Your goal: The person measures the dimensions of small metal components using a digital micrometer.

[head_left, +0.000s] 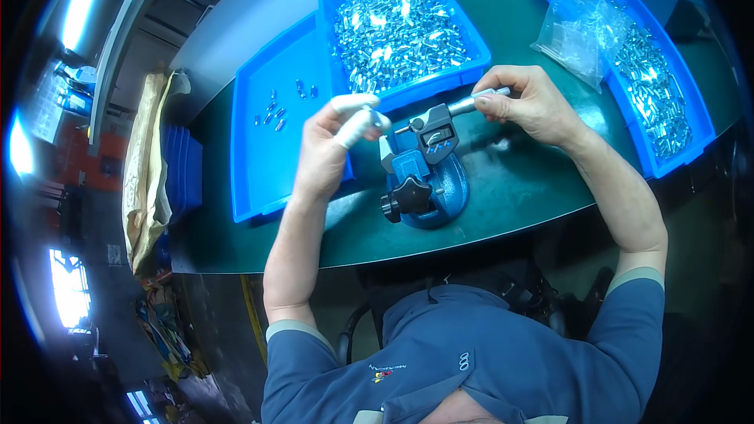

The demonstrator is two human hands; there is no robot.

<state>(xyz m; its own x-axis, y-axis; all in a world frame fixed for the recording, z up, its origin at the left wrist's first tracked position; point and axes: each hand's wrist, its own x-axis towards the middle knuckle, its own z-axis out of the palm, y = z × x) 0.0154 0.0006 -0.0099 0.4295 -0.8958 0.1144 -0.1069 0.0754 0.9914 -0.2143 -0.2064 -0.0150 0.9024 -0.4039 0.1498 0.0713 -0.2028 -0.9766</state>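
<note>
A digital micrometer [434, 135] sits clamped in a blue stand [452, 200] with a black knob. My right hand [536, 104] pinches the thimble end of the micrometer between thumb and fingers. Just left of the measuring jaws, my left hand [328, 141] has white covers on its thumb and finger. Between those fingertips it grips a small shiny metal cylinder [378, 118], partly hidden by them. Several similar cylinders lie in a shallow blue tray [255, 165] to the left. Behind the micrometer, a blue bin [481, 51] is heaped with many more.
On the right, another blue tray [703, 129] holds metal pieces, with a clear plastic bag [572, 39] lying over its edge. Brown paper sacking [145, 180] and stacked blue bins [184, 169] stand beyond the left edge of the green tabletop [518, 180].
</note>
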